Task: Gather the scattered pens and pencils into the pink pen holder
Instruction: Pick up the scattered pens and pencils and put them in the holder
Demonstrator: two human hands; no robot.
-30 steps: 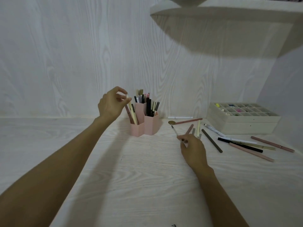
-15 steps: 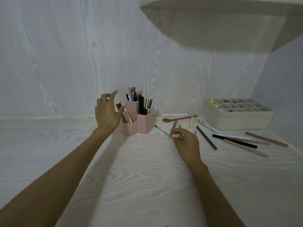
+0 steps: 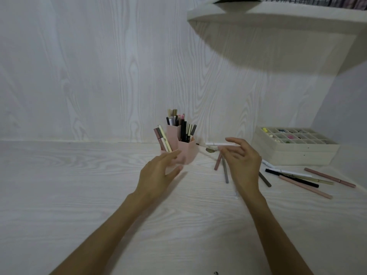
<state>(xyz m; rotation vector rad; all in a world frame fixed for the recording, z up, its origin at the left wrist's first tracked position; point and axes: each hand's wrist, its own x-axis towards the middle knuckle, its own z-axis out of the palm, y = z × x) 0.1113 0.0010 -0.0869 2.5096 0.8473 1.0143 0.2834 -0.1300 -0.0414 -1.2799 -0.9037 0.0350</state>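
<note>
Desk (image 3: 79, 195): left hand (image 3: 158, 173) fingers spread, hiding pink pen holder (image 3: 188, 151) base; right hand (image 3: 243, 161) blurred, grip unclear.

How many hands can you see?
2. The left hand is in front of the pink pen holder; the right hand hovers above loose pens beside it.

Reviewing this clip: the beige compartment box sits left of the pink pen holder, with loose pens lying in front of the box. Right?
Not quite. The head view shows the beige compartment box to the right of the pink pen holder, not left. Loose pens do lie in front of the box.
</note>
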